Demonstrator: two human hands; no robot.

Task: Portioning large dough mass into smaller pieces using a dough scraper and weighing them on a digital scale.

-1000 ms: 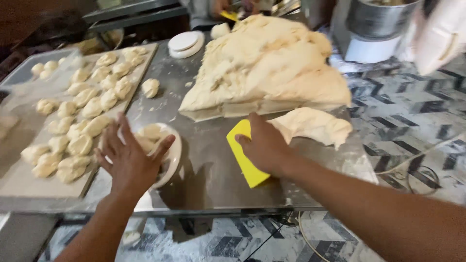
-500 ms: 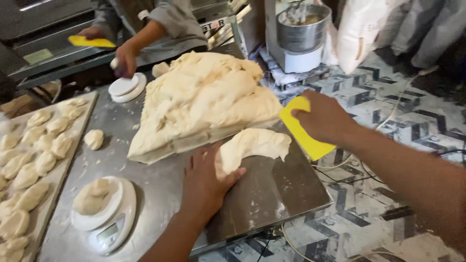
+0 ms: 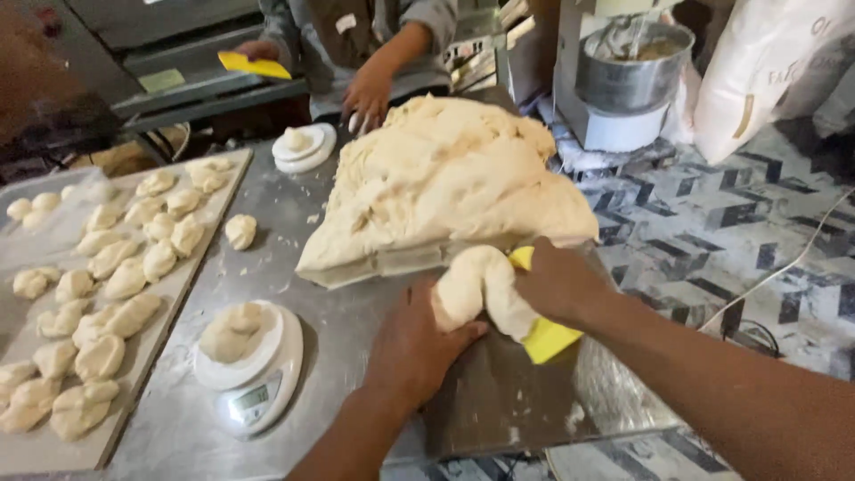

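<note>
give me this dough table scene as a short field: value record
left hand: left hand grips a dough strip pulled from the heap
right hand: right hand holds a yellow scraper against that strip
main mass: big dough heap on the steel table
scale: white scale with a dough piece on it
tray: tray of portioned dough pieces at the left
other person: a co-worker's hand by a second scale

A single head-worn camera looks steeply down and forward over the steel bench [image 3: 356, 356] from close range. It faces across the bench toward a co-worker at the far side, with patterned floor [image 3: 730, 223] showing at right.
</note>
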